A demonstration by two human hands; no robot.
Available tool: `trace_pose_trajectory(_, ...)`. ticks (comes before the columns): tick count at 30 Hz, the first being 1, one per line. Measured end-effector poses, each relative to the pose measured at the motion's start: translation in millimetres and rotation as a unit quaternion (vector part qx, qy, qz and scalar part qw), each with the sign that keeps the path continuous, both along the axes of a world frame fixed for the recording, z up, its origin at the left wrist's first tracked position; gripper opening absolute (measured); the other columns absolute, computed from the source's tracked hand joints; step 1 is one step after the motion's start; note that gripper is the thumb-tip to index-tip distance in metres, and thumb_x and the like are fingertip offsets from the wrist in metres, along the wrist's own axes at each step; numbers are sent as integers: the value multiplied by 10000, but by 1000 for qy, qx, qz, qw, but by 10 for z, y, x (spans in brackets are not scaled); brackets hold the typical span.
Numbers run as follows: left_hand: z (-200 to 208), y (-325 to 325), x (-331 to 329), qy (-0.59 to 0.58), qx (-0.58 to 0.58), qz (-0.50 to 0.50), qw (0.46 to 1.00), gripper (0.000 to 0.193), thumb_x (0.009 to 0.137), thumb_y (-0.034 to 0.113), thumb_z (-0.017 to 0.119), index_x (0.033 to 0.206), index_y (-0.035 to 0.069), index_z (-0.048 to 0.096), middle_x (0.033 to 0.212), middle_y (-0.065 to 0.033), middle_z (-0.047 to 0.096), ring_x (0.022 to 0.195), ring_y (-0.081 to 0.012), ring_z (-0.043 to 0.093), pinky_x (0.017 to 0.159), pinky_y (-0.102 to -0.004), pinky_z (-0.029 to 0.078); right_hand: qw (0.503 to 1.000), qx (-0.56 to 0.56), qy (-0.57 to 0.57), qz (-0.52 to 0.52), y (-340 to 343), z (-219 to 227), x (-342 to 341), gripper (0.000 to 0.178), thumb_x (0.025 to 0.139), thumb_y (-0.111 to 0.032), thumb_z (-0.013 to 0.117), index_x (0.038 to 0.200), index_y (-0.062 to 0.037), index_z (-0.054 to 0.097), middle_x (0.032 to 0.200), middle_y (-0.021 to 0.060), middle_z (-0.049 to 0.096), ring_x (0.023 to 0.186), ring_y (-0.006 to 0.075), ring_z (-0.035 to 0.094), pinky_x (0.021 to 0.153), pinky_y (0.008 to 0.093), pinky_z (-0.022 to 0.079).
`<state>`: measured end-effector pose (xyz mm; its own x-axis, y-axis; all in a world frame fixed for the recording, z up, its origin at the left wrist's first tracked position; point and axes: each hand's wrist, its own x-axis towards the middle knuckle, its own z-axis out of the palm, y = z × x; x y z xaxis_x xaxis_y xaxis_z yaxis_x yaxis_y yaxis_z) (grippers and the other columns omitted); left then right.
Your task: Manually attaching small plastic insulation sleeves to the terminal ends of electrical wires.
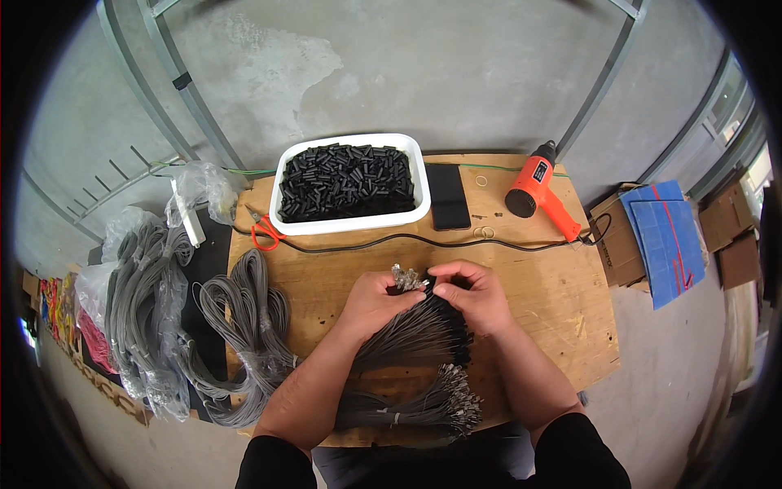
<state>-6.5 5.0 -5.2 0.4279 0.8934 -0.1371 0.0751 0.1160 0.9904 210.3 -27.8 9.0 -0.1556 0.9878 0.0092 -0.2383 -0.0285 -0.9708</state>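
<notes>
My left hand (373, 303) is closed around a small clump of silver metal connector ends (406, 279), which stick up past its thumb. Close against it, my right hand (479, 303) has thumb and fingers drawn together in a pinch; what lies between them is too small to make out. Beneath both hands spreads a bundle of thin grey cables (411, 336) with black-sleeved ends on the right. Nearer to me lies a second tied cable bundle (383, 411) with bare silver ends. A white tray (358, 224) heaped with short black tubes (346, 181) stands beyond my hands.
An orange heat gun (533, 189) lies at the back right. Beside the tray are a dark phone (450, 198) and red-handled cutters (265, 233). A black cord (383, 240) crosses the wooden table (562, 314). Coiled grey cables (248, 318) fill the left side.
</notes>
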Motion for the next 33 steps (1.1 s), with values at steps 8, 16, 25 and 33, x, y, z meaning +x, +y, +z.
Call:
trace_pose_trajectory(8,78,-22,-7,36,27,-63,997,251,841,107,813,1056,-10,759,877,-56,748,760,-81,657,698,-266,525,1000,-4,-4,-5,-4,-44,-20,43,950,-11,705,978,17,689,929,45,725,858,80,649,794,240,534)
trace_pose_trajectory(16,158,-24,-47,-21,-84,-94,992,197,994,99,655,1126,-31,721,910,-76,740,776,-113,675,700,-254,556,999,12,-29,-21,-3,-36,-37,84,934,-34,735,989,11,690,936,32,715,860,75,639,789,240,527)
trace_pose_trajectory(25,202,-28,-88,-35,-96,-118,988,181,1009,100,629,1122,-14,712,959,-99,743,814,-144,692,730,-279,570,991,62,-114,13,-11,-54,-63,95,900,-27,769,972,-12,709,906,-3,705,823,56,606,768,231,509)
trace_pose_trajectory(33,193,-44,-81,-101,-106,-52,988,193,965,90,695,1114,-32,701,919,-96,727,748,-131,653,672,-264,544,1000,-22,-6,-5,-13,4,-59,50,920,14,721,911,-12,679,805,-4,641,694,42,531,618,212,424)
